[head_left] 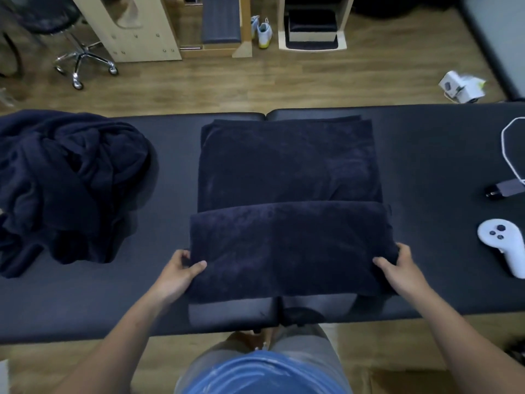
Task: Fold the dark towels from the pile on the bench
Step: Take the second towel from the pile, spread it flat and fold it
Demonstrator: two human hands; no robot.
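Left hand [179,271] and right hand [403,268] each pinch a near corner of the towel [287,177] mid-frame on the bench [426,166], partway through a fold; next, that flap likely needs laying flat and even.

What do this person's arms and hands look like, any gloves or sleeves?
Both arms are bare up to the picture's edge, with no sleeves showing. The left hand and right hand wear no gloves, and no watch, ring or band can be made out. A blue top shows below.
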